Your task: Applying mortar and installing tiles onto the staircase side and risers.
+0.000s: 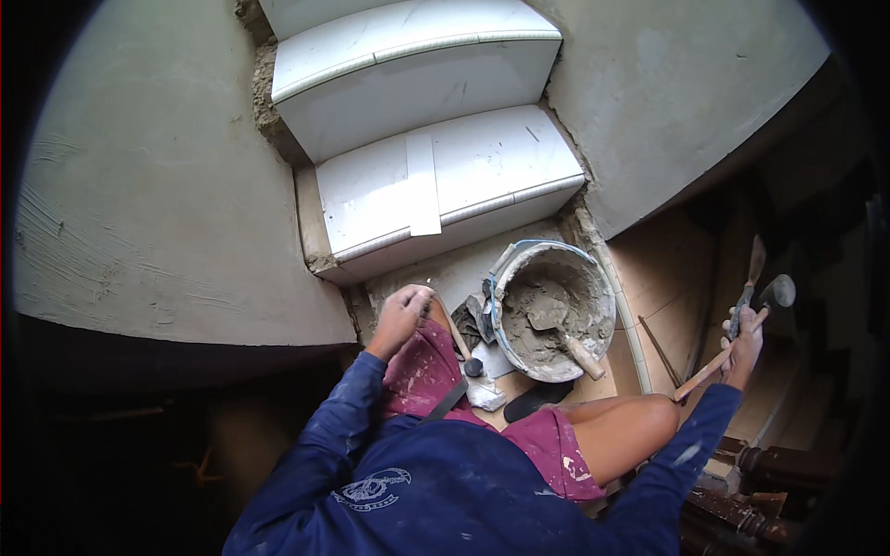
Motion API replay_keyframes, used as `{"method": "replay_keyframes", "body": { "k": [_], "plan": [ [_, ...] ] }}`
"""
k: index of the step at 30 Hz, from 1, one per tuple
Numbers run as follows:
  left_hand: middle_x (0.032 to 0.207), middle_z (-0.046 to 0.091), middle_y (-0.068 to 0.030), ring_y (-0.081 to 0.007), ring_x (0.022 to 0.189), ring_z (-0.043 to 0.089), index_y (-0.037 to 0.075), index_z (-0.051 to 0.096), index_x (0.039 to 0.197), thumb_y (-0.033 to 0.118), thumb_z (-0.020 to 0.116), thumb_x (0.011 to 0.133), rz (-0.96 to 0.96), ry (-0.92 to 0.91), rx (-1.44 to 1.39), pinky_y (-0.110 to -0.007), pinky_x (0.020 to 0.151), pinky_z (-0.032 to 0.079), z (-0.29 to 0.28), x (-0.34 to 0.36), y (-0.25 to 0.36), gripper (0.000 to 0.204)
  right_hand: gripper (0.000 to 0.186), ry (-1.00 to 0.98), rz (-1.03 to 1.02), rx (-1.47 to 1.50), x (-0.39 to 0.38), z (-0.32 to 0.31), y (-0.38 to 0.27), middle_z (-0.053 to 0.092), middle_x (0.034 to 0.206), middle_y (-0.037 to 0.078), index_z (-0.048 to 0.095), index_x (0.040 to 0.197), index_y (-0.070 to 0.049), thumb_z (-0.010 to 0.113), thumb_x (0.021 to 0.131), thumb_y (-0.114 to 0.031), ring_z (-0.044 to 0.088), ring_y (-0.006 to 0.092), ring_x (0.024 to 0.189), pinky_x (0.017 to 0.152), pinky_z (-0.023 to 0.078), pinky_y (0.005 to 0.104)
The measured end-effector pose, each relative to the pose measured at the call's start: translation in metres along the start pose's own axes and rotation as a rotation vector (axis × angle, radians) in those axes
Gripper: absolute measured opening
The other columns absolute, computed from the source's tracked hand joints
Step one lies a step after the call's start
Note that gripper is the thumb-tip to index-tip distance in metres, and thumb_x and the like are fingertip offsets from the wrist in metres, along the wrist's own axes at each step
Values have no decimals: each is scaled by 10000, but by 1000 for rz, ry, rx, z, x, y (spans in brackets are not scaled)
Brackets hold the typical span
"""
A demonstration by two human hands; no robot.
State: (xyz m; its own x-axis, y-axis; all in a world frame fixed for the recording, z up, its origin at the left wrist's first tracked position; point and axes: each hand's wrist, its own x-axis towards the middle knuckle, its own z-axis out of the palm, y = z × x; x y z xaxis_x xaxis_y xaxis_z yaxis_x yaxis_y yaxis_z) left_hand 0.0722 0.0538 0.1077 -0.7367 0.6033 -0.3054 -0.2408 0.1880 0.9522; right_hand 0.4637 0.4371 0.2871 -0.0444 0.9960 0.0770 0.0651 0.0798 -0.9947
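Grey mallet head [779, 293], white tiles [519, 148], navy shirt [482, 482], white-flecked maroon shorts [420, 369]

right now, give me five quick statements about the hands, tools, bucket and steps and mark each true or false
1. The bucket has grey mortar in it. True.
2. The right hand is empty. False: it holds a mallet and a bladed tool.
3. A white strip lies across the lower step. True.
4. The bucket stands on top of the lower step. False: it stands below that step.
5. A trowel rests in the bucket, its wooden handle reaching over the rim. True.
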Motion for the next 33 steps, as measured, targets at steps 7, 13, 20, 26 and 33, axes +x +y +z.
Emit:
{"method": "replay_keyframes", "body": {
  "k": [7, 13, 20, 26, 33],
  "plan": [
    [820, 638, -109, -149, 620, 626, -16, 619, 1034, 330, 606, 892, -196, 221, -117, -278, 509, 517, 10, 71, 34, 375, 245, -95, 176, -565, 87, -56, 170, 602, 676, 35, 608, 1000, -50, 681, 860, -237, 546, 123, 428, 324, 358, 252],
    [1068, 595, -150, -241, 919, 659, -6, 479, 1233, 301, 582, 933, -392, 196, -667, -302, 655, 579, 27, 124, 13, 441, 305, -94, 300, -683, 145, -94, 237, 634, 740, 90, 617, 1009, -9, 709, 828, -235, 620, 202, 556, 442, 448, 328],
    [1049, 595, -122, -230, 924, 656, -9, 504, 1072, 121, 616, 907, -158, 327, -630, -271, 648, 581, 32, 118, 12, 239, 462, -119, 7, -900, 126, -40, 277, 635, 1059, 221, 584, 1107, 74, 729, 797, -237, 600, 336, 975, 853, 447, 412],
    [1006, 557, -109, -243, 928, 644, -5, 465, 1053, 102, 591, 920, -54, 315, -855, -268, 673, 576, 29, 126, 21, 212, 433, -60, -88, -1042, 118, -70, 299, 620, 1105, 239, 576, 1109, 82, 724, 794, -176, 603, 355, 982, 855, 460, 403],
    [1025, 550, -93, -236, 940, 629, -9, 477, 1071, 87, 521, 954, -9, 245, -863, -266, 690, 561, 9, 98, 13, 157, 506, -125, 29, -1007, 99, -65, 287, 592, 1236, 193, 533, 1256, 16, 701, 794, -104, 597, 319, 1072, 911, 456, 373]
  ]
}}
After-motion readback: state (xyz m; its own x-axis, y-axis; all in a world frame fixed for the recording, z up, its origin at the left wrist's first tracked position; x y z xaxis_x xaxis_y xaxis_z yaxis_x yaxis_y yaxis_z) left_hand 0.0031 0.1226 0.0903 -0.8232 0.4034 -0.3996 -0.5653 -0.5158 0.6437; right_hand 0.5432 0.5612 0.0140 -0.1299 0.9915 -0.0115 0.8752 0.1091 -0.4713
